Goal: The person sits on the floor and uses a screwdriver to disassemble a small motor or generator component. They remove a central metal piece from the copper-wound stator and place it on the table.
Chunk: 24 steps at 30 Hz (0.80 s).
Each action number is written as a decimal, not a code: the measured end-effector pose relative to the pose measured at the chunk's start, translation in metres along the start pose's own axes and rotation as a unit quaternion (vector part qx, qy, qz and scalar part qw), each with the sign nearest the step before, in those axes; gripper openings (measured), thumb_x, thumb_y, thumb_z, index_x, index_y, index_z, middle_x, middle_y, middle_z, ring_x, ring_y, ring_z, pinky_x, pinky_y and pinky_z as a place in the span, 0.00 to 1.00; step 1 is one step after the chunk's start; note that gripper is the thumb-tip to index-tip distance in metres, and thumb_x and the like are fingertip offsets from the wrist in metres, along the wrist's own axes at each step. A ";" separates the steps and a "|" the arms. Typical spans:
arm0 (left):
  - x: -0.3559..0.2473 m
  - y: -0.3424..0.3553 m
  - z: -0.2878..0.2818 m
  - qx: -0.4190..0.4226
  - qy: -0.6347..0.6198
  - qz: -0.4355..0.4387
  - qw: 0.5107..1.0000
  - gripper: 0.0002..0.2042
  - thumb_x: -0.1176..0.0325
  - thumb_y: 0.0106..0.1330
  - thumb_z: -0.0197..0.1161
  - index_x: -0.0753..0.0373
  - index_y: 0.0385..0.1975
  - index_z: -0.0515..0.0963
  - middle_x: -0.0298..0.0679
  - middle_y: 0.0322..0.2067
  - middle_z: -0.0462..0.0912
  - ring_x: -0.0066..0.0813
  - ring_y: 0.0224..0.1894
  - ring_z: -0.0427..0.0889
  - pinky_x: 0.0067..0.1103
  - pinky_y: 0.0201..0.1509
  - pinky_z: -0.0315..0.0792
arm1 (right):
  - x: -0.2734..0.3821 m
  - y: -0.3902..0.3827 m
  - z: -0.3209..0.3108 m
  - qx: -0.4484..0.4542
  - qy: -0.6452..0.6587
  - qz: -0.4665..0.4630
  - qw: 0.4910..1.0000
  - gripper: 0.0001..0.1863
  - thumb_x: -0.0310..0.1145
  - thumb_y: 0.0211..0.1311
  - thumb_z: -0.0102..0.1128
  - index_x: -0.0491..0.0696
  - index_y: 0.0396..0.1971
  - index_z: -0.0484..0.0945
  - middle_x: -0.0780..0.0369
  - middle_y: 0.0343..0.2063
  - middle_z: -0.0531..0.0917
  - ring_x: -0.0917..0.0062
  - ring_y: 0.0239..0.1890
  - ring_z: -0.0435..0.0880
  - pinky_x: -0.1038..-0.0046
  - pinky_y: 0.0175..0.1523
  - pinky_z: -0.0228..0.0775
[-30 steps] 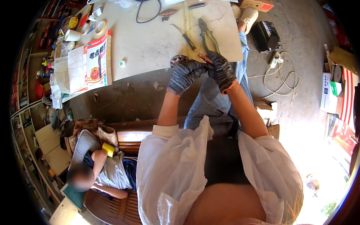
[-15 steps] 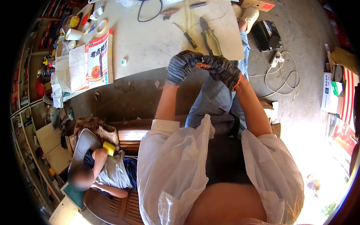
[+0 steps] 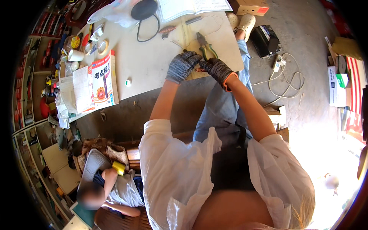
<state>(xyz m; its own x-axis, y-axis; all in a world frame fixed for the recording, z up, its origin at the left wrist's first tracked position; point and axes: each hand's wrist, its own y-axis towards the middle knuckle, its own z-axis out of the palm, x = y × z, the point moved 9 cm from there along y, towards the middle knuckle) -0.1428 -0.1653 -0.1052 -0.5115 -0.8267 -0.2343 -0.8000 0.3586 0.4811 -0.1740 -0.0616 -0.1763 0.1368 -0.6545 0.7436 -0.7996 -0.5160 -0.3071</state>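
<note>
Wire (image 3: pixel 201 70), small and reddish, is pinched between the gloved left hand (image 3: pixel 181 66) and right hand (image 3: pixel 217 69), both clenched on it, near pliers (image 3: pixel 206 50) on the table (image 3: pixel 153 61).

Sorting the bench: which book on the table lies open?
The white-paged book at the table's far edge lies open; the red-covered book near the left end is shut.

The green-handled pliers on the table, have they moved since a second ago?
No. The green-handled pliers lie on the same spot of the table, just beyond the gloved left hand and right hand.
</note>
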 end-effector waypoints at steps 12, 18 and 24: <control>0.011 -0.021 -0.022 -0.108 -0.123 -0.148 0.975 0.10 0.73 0.54 0.62 0.59 0.37 0.79 0.41 0.33 0.80 0.37 0.35 0.78 0.26 0.42 0.72 | 0.003 0.003 0.009 -0.309 0.215 -0.013 0.926 0.22 0.44 0.62 0.47 0.43 0.48 0.70 0.49 0.38 0.78 0.56 0.42 0.75 0.63 0.48 0.66; -0.012 -0.032 -0.044 -0.247 0.003 -0.144 0.958 0.26 0.66 0.47 0.70 0.60 0.49 0.72 0.46 0.45 0.75 0.42 0.45 0.72 0.28 0.47 0.69 | -0.022 0.025 0.040 -0.184 0.431 -0.022 0.883 0.24 0.28 0.59 0.49 0.42 0.56 0.61 0.53 0.43 0.76 0.60 0.41 0.75 0.69 0.47 0.67; 0.059 -0.078 0.025 -0.182 -0.213 -0.410 0.868 0.43 0.70 0.34 0.77 0.67 0.55 0.61 0.45 0.46 0.69 0.37 0.48 0.71 0.28 0.53 0.69 | -0.009 0.028 0.049 -0.158 0.231 -0.172 0.945 0.25 0.23 0.59 0.46 0.44 0.59 0.58 0.59 0.49 0.74 0.71 0.50 0.73 0.74 0.53 0.65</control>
<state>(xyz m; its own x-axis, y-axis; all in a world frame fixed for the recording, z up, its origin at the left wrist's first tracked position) -0.1185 -0.2309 -0.1780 0.0508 -0.4763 -0.8778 -0.8377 -0.4988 0.2222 -0.1693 -0.0976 -0.2206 0.2088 -0.1308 0.9692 -0.8989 -0.4161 0.1375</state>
